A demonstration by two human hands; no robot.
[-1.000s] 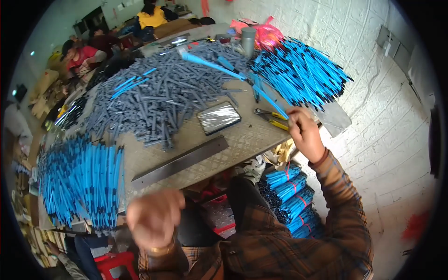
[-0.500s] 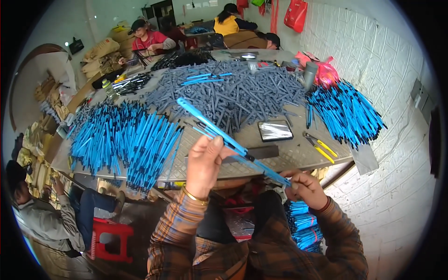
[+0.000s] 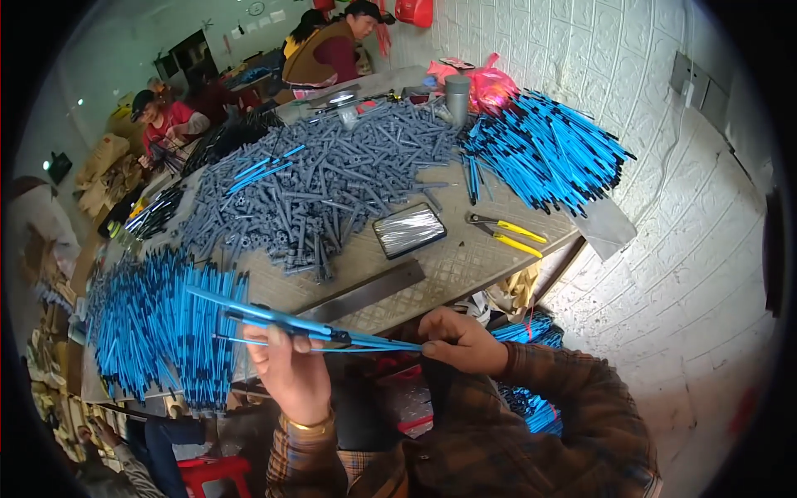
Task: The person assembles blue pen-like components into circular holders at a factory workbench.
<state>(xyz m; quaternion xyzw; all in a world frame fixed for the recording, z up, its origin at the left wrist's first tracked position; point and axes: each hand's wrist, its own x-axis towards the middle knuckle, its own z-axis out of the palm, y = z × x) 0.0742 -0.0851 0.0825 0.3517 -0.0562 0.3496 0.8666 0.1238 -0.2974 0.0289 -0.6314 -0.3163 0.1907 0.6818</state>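
the blue strips (image 3: 286,319) are gripped by the left hand (image 3: 288,378); their ends are pinched by the right hand (image 3: 465,342). they are best held straight, without twisting.

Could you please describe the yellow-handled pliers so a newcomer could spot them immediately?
On the patterned beige table, find the large heap of slim grey pieces. In front of it lies a shallow black tray of silvery rods, and right of that, the metal pliers. Their splayed yellow handles set them apart from tray and heap.
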